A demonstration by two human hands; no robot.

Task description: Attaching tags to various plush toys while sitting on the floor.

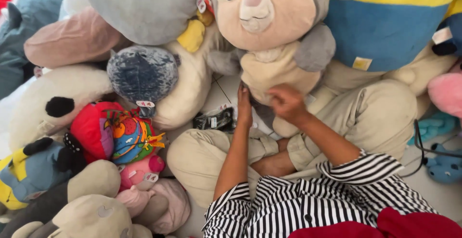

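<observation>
A big grey and cream plush rabbit (269,31) stands upright in front of my crossed legs. My left hand (244,104) lies flat against its lower left side, fingers pointing up. My right hand (287,102) is curled at the rabbit's cream belly, pinching the fabric near its bottom edge. Both forearms reach out from black and white striped sleeves. A small dark packet (214,120) lies on the floor just left of my left hand.
Plush toys crowd all around: a grey speckled round one (143,72), a red and multicoloured one (113,132), a yellow and blue large one (390,21), a pink one (446,93), beige ones at lower left (91,209). A black cable (421,146) runs at right.
</observation>
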